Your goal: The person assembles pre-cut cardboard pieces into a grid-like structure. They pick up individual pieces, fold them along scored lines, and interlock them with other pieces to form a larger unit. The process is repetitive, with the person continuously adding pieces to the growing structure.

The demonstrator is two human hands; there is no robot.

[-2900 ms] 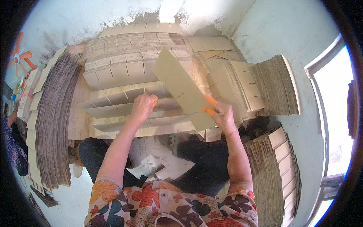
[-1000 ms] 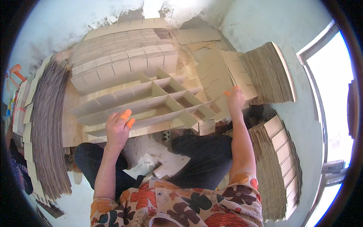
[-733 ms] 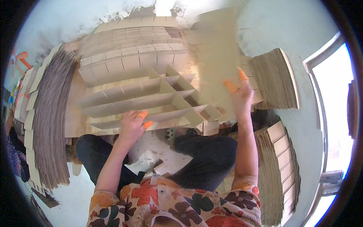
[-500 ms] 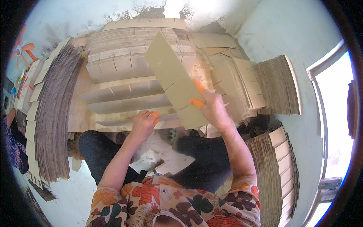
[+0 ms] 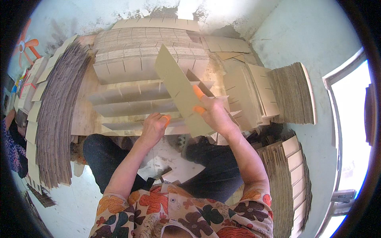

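My right hand (image 5: 216,114), with orange covers on its fingers, grips a long slotted cardboard strip (image 5: 174,87). That strip stands tilted, its far end pointing up and to the left, over the row of partitions. My left hand (image 5: 154,129) is closed at the nearest standing cardboard strip (image 5: 123,125), with an orange-covered finger at its upper edge. Behind it two more slotted strips (image 5: 131,108) stand on edge, roughly parallel across the wooden board. Shorter crossing pieces (image 5: 201,81) show to the right of the held strip, partly hidden by it and my right hand.
Stacked slotted cardboard (image 5: 127,71) fills the far side of the board. A tall cardboard stack (image 5: 59,115) lines the left, and more stacks (image 5: 291,95) stand at right and lower right (image 5: 278,170). An orange fan (image 5: 22,46) is at far left. Another person's patterned sleeve (image 5: 14,146) shows there.
My right hand has moved slightly left, and the strip in it has come lower and turned more edge-on. Crossing pieces behind it now show more. My left hand stays nearly in place.
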